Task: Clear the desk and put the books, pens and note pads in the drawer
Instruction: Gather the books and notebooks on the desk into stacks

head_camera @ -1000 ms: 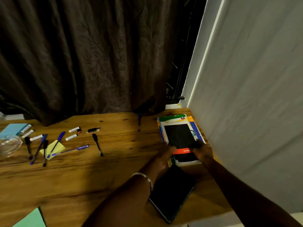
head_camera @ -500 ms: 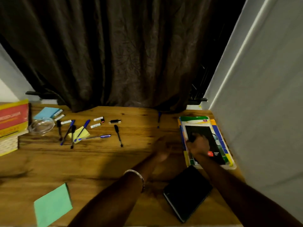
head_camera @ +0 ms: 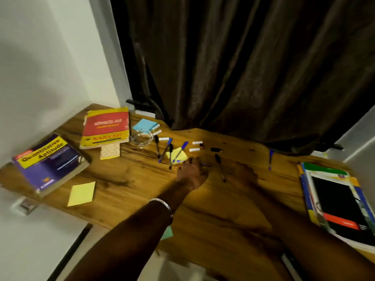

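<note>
Head view: left hand (head_camera: 191, 172) is curling over a blue pen (head_camera: 205, 165) mid-desk (head_camera: 213, 209), grip unclear; right hand (head_camera: 242, 175) is lying flat, empty, beside a black pen (head_camera: 220, 167). Risk: pens rolling or scattering, being loose and crowded. Books (head_camera: 106, 126) are sitting left, a stack (head_camera: 341, 201) right; glass bowl (head_camera: 141, 138) is crowding the pens.

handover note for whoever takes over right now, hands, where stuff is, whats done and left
Left hand: over the pens, closing on a blue one; grip unclear.
Right hand: flat on the desk beside a black pen, empty.
Book stack at the right edge; two thick books far left; sticky pads scattered.
Done: nothing visibly stowed; no drawer in view.
Left: everything.
</note>
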Demonstrator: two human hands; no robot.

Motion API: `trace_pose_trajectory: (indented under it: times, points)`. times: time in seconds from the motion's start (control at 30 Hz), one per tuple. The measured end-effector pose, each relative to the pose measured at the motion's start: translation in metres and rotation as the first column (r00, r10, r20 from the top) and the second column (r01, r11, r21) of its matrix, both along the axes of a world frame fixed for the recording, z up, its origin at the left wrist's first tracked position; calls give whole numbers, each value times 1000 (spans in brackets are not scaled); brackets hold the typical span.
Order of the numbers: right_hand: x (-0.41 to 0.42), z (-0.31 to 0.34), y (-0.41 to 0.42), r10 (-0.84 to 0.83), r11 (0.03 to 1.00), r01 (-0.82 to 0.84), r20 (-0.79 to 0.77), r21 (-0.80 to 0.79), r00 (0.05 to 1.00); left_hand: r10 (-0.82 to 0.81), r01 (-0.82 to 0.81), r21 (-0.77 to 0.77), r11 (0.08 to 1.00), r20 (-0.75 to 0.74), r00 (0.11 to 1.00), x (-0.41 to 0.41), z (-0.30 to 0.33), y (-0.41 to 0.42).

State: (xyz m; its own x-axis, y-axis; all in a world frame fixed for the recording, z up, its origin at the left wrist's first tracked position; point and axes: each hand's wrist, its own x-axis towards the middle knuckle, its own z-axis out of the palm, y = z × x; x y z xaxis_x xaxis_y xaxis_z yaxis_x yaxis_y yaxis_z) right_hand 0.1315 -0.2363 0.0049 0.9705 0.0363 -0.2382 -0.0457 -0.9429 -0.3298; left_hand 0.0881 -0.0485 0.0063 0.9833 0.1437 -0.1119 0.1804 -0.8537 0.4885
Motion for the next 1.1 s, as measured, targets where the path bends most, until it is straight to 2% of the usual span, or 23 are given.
trace_pose_trajectory:
  times: [0.17, 0.3, 0.47, 0.63, 0.8, 0.9, 0.97, 1.1]
  points:
    - [12, -12, 95, 78, 987, -76, -14, 139, 997, 79, -79, -26, 997, -2, 997, -16, 5, 94]
    - [-1, 3, 163, 121, 966, -116, -6, 229, 993, 164, -165, -20, 986, -20, 986, -29, 14, 156]
    - [-5, 10, 232, 141, 968, -149, 52, 202, 989, 243, -243, -9, 970, -46, 969, -39, 13, 218]
    - [7, 22, 289, 246, 955, -248, 33, 163, 969, 324, -325, -51, 944, -34, 945, -36, 13, 267]
    - [27, 26, 341, 317, 927, -327, 82, 181, 945, 425, -418, -136, 898, 24, 905, -27, 17, 310]
    - [44, 23, 368, 368, 909, -388, 141, 154, 919, 473, -464, -185, 866, 8, 881, -20, 20, 338]
    - [52, 25, 385, 373, 910, -388, 119, 147, 920, 496, -488, -235, 841, -28, 868, -11, 17, 361]
    - [62, 32, 416, 413, 879, -418, 74, 231, 908, 526, -519, -315, 795, -70, 848, 20, -19, 415]
